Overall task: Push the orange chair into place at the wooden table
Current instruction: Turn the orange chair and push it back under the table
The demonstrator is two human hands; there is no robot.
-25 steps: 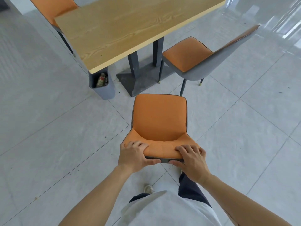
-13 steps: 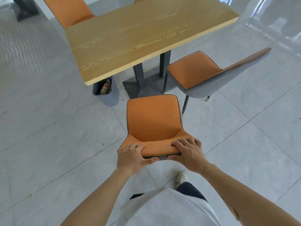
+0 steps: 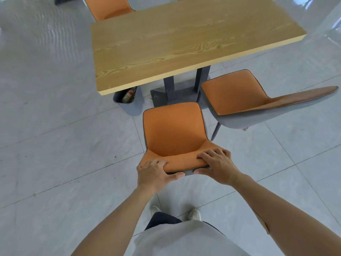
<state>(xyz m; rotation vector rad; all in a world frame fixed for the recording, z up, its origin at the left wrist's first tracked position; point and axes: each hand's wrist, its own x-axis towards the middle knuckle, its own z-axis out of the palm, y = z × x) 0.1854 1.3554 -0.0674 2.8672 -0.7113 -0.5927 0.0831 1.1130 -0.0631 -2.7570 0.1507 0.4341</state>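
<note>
With fingers (image 3: 212, 154) curled over the top edge of the backrest and thumbs tucked under its grey shell, both hands are clamped on the chair (image 3: 173, 133). The left hand (image 3: 153, 172) grips the left end of that edge, the right hand (image 3: 217, 165) the right end, and both arms reach out fairly straight from the bottom of the shot.

The chair sits on the tiled floor (image 3: 55, 145) right in front of the person, seat pointing at the worktop (image 3: 184, 43). It's not tucked in: the seat's front edge is near the worktop's dark base (image 3: 171, 93) but still short of the wooden top's near edge.

Off to the right there's a second chair (image 3: 249, 102), same orange and grey, angled with its back pointing right, standing just beside the pushed one. A third chair (image 3: 107, 7) pokes out at the far side of the worktop.

Under the worktop's near left corner is a small grey bin (image 3: 132, 106) with what looks like a bottle in it, can't tell more than that.

Below the arms you get a light shirt (image 3: 184, 241), dark trousers and pale shoes (image 3: 194, 214) on the tiles.
</note>
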